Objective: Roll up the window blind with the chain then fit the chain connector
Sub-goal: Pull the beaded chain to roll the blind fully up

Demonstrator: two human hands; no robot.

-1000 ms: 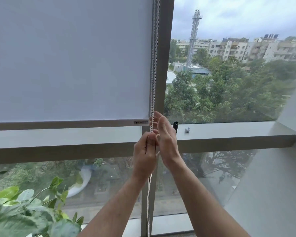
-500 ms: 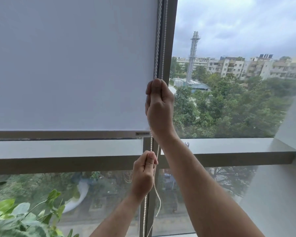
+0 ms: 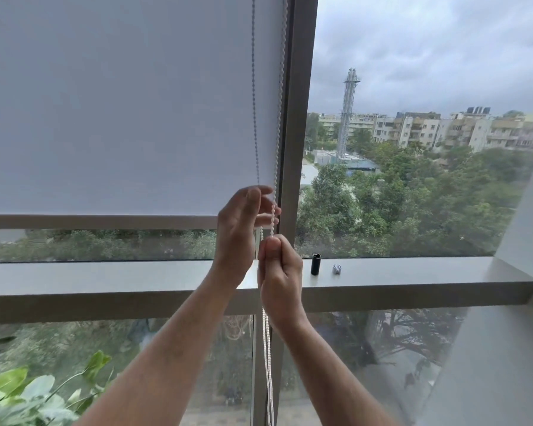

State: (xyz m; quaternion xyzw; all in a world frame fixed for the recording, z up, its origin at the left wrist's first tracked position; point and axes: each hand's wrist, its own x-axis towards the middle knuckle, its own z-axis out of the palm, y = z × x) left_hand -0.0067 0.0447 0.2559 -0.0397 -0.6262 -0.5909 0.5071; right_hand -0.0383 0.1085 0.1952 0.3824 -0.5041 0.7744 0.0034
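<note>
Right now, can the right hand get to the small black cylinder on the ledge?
Probably yes, once it lets go: the right hand is closed on the bead chain, and the black cylinder stands just right of it on the ledge, nothing between.

Grey window frame (image 3: 297, 118) and ledge (image 3: 413, 276); overcast daylight, trees (image 3: 413, 204) outside.

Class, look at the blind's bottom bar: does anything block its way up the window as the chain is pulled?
Nothing visible blocks the bottom bar. The right hand grips the bead chain beside it; the left hand is open.
</note>
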